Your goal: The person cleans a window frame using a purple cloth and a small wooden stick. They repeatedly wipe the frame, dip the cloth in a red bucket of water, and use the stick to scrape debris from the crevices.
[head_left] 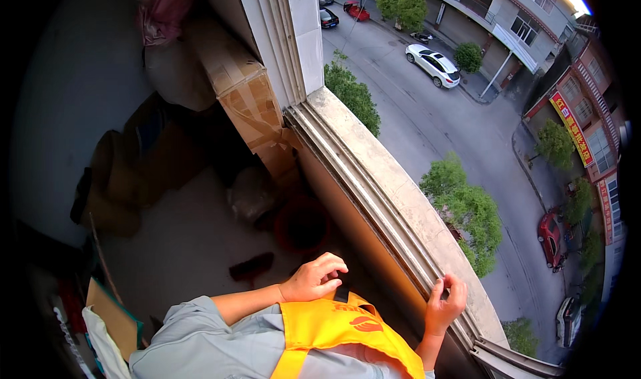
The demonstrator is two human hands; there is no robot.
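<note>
My left hand (pixel 314 277) is held in front of my chest, just above the yellow apron (pixel 334 322). Its fingers are loosely bent with a gap at the thumb, and nothing shows in it. Over the window sill, my right hand (pixel 446 304) has its fingers curled and thumb and fingertips close together at the metal window track (pixel 374 209). Whatever those fingertips hold, if anything, is too small to make out. The track runs along the sill beside a pale stone ledge (pixel 400 195).
A taped cardboard box (pixel 250 105) stands by the window frame (pixel 284 38). On the shadowed floor are a red bucket (pixel 302 224), a clear plastic bag (pixel 252 195) and a brush head (pixel 252 267). Outside the opening, far below, lies a street (pixel 400 92) with trees and parked cars.
</note>
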